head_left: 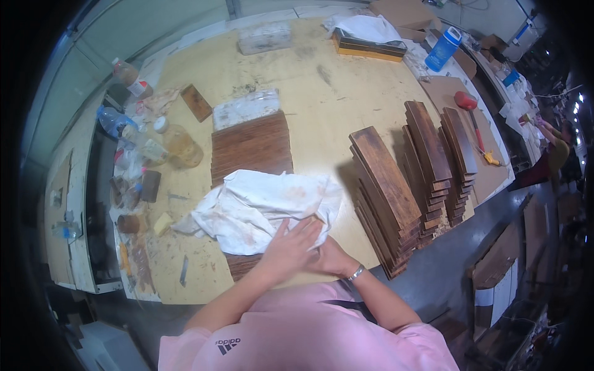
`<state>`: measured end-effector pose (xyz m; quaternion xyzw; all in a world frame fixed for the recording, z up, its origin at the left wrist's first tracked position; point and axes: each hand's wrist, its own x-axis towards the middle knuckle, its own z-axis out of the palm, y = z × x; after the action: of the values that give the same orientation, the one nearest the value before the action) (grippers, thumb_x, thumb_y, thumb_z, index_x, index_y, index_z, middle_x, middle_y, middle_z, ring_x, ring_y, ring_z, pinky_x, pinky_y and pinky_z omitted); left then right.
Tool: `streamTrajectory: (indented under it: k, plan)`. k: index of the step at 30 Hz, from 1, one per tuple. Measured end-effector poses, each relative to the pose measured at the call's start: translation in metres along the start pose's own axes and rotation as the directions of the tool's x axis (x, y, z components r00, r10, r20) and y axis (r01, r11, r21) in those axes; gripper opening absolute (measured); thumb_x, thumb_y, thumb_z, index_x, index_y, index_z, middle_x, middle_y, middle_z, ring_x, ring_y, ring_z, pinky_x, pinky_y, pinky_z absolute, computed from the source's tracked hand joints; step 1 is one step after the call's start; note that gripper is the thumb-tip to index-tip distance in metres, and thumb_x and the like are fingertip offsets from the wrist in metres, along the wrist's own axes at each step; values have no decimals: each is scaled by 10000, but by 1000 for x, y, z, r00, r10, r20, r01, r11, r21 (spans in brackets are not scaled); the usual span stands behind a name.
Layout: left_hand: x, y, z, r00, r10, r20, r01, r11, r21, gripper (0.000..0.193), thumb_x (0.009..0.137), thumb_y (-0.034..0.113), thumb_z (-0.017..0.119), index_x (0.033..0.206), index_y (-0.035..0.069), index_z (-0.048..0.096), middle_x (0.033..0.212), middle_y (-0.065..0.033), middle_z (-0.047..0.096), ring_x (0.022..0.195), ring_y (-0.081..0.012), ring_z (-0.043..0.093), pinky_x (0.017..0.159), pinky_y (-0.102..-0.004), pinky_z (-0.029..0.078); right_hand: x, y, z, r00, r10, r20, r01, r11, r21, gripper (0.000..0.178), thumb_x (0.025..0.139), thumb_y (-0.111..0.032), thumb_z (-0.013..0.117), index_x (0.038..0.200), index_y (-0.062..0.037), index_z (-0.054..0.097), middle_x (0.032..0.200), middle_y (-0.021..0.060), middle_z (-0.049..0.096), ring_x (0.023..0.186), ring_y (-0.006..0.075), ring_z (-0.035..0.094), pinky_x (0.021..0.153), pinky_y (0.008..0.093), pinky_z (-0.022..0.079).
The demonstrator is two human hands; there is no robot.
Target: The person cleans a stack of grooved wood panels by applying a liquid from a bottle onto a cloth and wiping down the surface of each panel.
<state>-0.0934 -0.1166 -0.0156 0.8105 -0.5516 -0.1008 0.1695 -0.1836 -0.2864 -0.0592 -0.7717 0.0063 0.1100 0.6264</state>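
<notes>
A crumpled white cloth (272, 201) with faint brown stains lies over the middle of a row of dark brown wooden strips (250, 148) on the table in front of me. My left hand (294, 243) rests on the cloth's near right part, fingers stretched out and apart. Close beside it, my right hand (334, 256), with a metal band at the wrist, touches the cloth's lower right edge. Its fingers are mostly hidden behind the left hand and the cloth. More of the strips show beyond the cloth and at its near edge.
Right of the cloth stand stacks of stained boards (387, 179). Bottles, among them a jug of yellowish liquid (181, 145), crowd the left edge. A wrapped white block (247, 110) adjoins the strips. Far right are a blue bottle (443, 49) and a red-handled tool (467, 102); a person works beyond.
</notes>
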Motion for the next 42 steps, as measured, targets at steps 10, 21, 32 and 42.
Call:
streamTrajectory:
  k: [10,21,32,42]
  plan:
    - [-43,0,-4,999,-39,37,35,994,101,593,870,208,643,1416,41,483,1472,-147,486,1397,-325,408,1132,-602,276,0,-2,5,999,20,-44,-14,992,127,1201,639,-132,860,1594,-23,140,1556,186,373,1418,253,382,1174,350,302]
    - [-203,-95,-27,348,-930,118,449,54,-892,433,1084,288,374,1326,-29,540,1287,-156,613,1182,-205,579,1076,-403,413,-11,-5,12,988,-39,-151,28,997,-73,1287,632,-130,888,1601,-36,46,1583,217,319,1455,305,346,1186,363,288]
    - [-167,-29,14,510,-851,127,-131,-222,-966,445,1078,279,455,1361,-61,500,1341,-124,591,1238,-205,560,1084,-383,396,-7,-2,22,988,-67,-140,49,991,-125,1272,676,-98,875,1600,-45,1,1538,195,376,1397,292,417,1157,362,333]
    - [-133,-9,4,848,-485,-214,469,874,-125,395,944,120,615,1318,2,565,1249,-193,613,1296,-350,504,1115,-484,349,-7,3,23,989,-28,-143,26,1000,-13,1235,645,-60,867,1586,-6,69,1492,257,402,1387,379,407,1156,410,345]
